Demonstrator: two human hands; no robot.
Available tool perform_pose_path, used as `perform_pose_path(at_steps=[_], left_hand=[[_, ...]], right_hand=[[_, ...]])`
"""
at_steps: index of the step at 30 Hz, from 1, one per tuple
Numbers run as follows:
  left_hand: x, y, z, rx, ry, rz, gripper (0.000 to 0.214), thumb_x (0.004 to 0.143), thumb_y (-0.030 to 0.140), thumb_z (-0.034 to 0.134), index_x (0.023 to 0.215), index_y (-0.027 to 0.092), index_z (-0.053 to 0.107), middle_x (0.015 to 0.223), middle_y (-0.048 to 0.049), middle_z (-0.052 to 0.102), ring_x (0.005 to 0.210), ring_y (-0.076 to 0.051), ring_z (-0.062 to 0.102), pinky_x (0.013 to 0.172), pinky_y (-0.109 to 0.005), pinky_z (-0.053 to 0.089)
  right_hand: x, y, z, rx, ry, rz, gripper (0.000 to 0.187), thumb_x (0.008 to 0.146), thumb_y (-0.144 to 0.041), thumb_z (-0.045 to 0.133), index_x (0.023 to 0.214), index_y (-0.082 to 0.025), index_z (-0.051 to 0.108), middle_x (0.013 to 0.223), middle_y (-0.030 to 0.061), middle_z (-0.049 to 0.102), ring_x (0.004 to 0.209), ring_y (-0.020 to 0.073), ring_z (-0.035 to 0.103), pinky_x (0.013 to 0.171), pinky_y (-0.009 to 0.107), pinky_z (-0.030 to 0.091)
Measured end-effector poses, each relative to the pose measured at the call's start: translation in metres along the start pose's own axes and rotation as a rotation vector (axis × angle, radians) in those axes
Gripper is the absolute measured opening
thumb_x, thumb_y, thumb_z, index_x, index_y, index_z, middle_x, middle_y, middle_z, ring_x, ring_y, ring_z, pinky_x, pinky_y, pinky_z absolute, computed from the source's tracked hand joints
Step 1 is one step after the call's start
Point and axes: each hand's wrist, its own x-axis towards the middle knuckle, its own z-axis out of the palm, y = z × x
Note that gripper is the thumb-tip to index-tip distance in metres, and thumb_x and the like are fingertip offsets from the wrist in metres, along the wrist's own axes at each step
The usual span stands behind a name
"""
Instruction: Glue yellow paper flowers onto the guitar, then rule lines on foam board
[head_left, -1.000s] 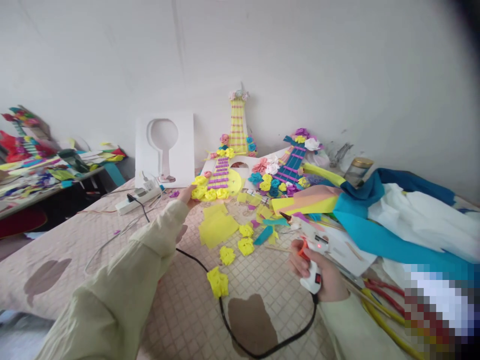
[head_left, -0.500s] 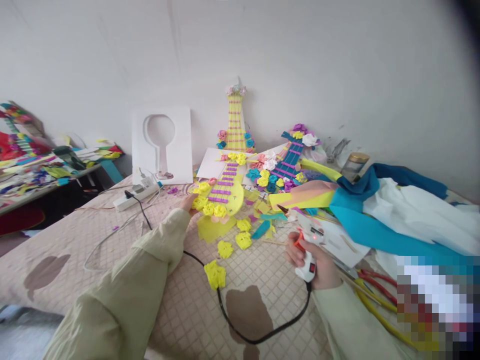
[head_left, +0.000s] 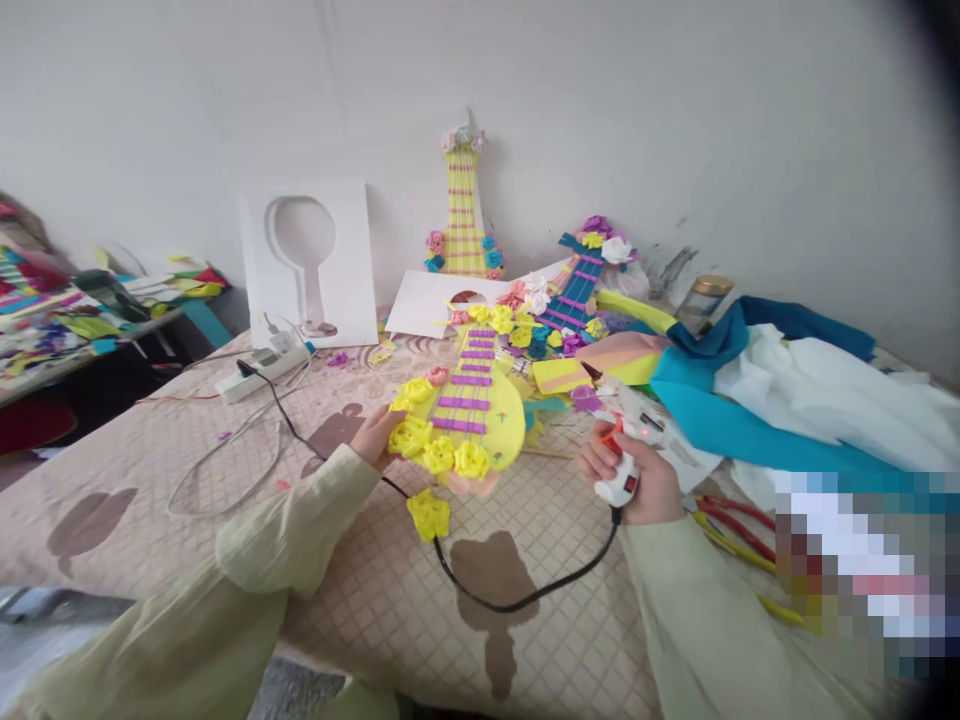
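Note:
My left hand (head_left: 376, 437) grips the left edge of a yellow craft lute (head_left: 504, 418), its fingers partly hidden behind the body. Purple strips and thin strings run down the lute's front, and crinkled yellow flowers (head_left: 439, 455) edge its lower left side and top. In my right hand (head_left: 651, 485) is a white hot glue gun (head_left: 619, 482) with an orange trigger and a small red light, its dark nozzle pointing up and left, apart from the lute. A loose yellow flower (head_left: 429, 514) lies over the black cord (head_left: 517, 606) on the table.
A white foam board with a cut-out (head_left: 349, 265) leans on the wall beside a power strip (head_left: 262, 373). Behind stand another yellow lute (head_left: 462, 215) and a blue one (head_left: 576, 285). Teal cloth (head_left: 720, 425), white cloth (head_left: 795, 400) and a jar (head_left: 703, 303) are at right.
My left hand has lifted the yellow lute and brought it nearer and to the right, covering the loose flowers there. The glue gun stays in my right hand, slightly higher in view.

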Motion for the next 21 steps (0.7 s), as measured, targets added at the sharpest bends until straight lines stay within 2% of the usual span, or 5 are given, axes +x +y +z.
perform_pose_path(at_steps=[6, 11, 14, 16, 21], left_hand=[[-0.004, -0.019, 0.011, 0.118, -0.110, -0.088, 0.022, 0.059, 0.005, 0.063, 0.078, 0.012, 0.055, 0.063, -0.0018, 0.060, 0.050, -0.013, 0.056, 0.043, -0.021, 0.046], [0.001, -0.009, 0.005, 0.173, -0.045, -0.014, 0.022, 0.057, 0.005, 0.067, 0.075, 0.013, 0.059, 0.073, -0.0019, 0.060, 0.061, -0.010, 0.056, 0.053, -0.019, 0.046], [-0.007, -0.002, -0.006, 0.273, 0.026, 0.111, 0.022, 0.058, 0.009, 0.067, 0.077, 0.015, 0.059, 0.082, -0.0019, 0.059, 0.069, -0.012, 0.055, 0.056, -0.020, 0.046], [-0.021, -0.002, -0.015, 0.487, 0.050, 0.273, 0.018, 0.060, 0.014, 0.066, 0.077, 0.017, 0.059, 0.076, -0.0005, 0.058, 0.068, -0.012, 0.054, 0.054, -0.020, 0.043], [-0.065, -0.024, -0.023, 1.020, -0.125, 0.488, 0.018, 0.067, 0.034, 0.063, 0.077, 0.019, 0.059, 0.070, -0.0027, 0.059, 0.064, -0.016, 0.054, 0.055, -0.025, 0.041]], right_hand=[[0.001, -0.003, -0.004, -0.022, -0.001, -0.057, 0.015, 0.067, -0.029, 0.061, 0.077, -0.018, 0.058, 0.053, -0.0044, 0.029, 0.043, 0.0072, 0.029, 0.042, 0.020, 0.029], [0.001, -0.006, 0.000, -0.050, 0.033, -0.066, 0.017, 0.063, -0.030, 0.063, 0.074, -0.019, 0.056, 0.051, -0.0048, 0.028, 0.042, 0.0077, 0.028, 0.041, 0.021, 0.028], [0.000, -0.008, 0.003, -0.056, 0.045, -0.067, 0.017, 0.061, -0.029, 0.063, 0.073, -0.019, 0.056, 0.051, -0.0045, 0.029, 0.043, 0.0079, 0.028, 0.042, 0.022, 0.027], [-0.001, -0.009, 0.004, -0.083, 0.041, -0.076, 0.017, 0.062, -0.030, 0.062, 0.073, -0.020, 0.056, 0.052, -0.0043, 0.029, 0.043, 0.0084, 0.028, 0.042, 0.023, 0.027], [-0.003, -0.008, 0.006, -0.102, 0.019, -0.081, 0.015, 0.063, -0.030, 0.062, 0.073, -0.020, 0.055, 0.052, -0.0046, 0.027, 0.042, 0.0082, 0.026, 0.042, 0.023, 0.024]])
